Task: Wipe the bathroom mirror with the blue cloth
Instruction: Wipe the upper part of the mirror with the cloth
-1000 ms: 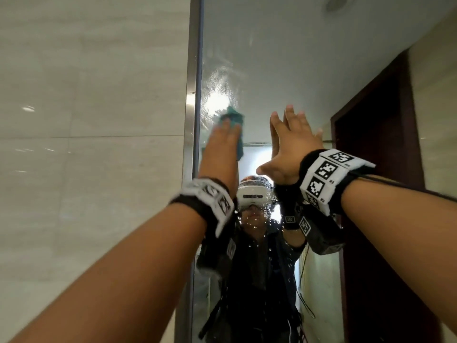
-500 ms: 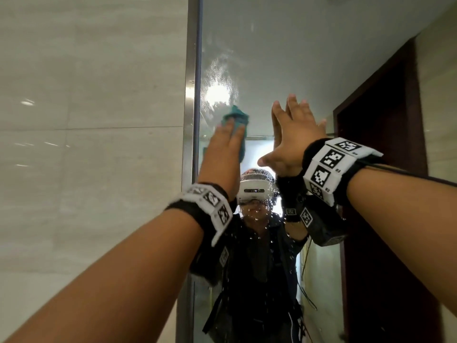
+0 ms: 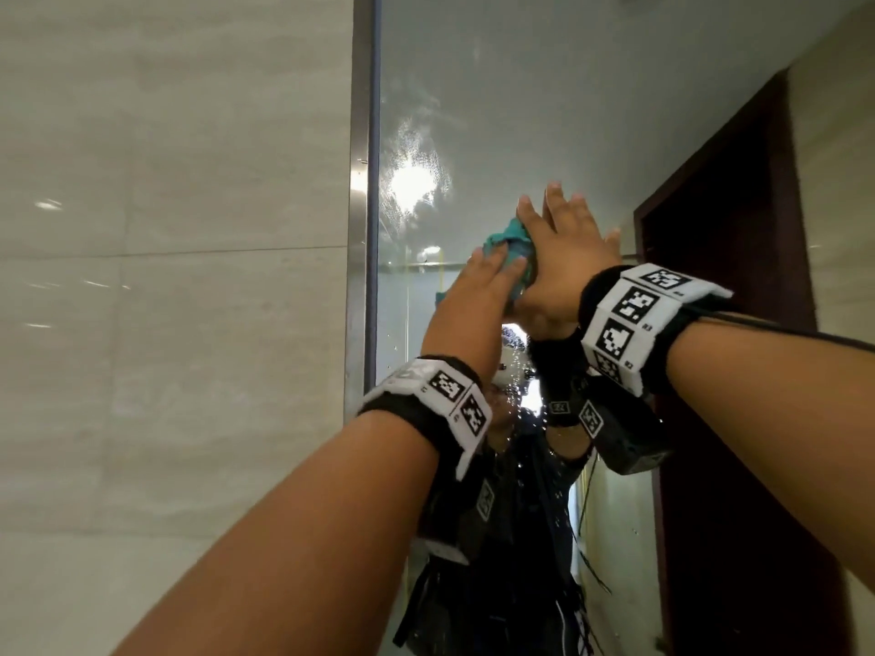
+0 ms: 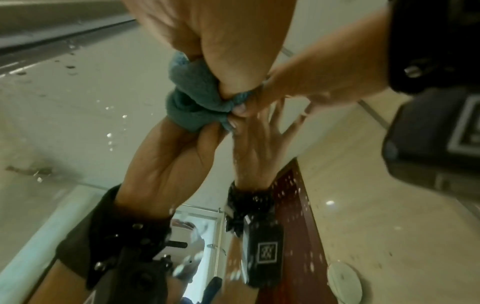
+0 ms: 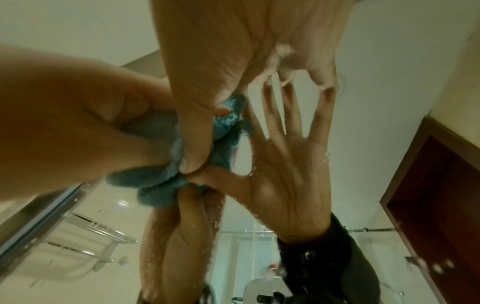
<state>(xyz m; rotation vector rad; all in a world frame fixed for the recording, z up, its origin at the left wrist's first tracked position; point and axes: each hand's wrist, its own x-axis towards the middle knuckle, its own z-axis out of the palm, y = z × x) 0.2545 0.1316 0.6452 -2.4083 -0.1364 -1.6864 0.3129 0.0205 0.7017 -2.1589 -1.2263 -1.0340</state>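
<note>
The blue cloth (image 3: 506,236) is bunched against the wet mirror (image 3: 521,87), just below a bright glare patch. My left hand (image 3: 495,272) grips the cloth and presses it to the glass; in the left wrist view its fingers (image 4: 228,82) curl round the bunched cloth (image 4: 189,96). My right hand (image 3: 563,229) lies flat on the mirror right beside it, fingers straight and spread. Its thumb (image 5: 192,148) presses on the cloth (image 5: 155,181), against my left hand (image 5: 85,123). Water drops dot the glass below the hands.
A metal mirror frame (image 3: 362,182) runs vertically at the left, with a pale tiled wall (image 3: 165,277) beyond it. The mirror reflects a dark red door (image 3: 734,324), a towel rack (image 5: 85,232) and the person wearing the cameras.
My left hand has slid the cloth to the right across the glass until it meets my right hand's thumb. The right hand has stayed flat on the mirror.
</note>
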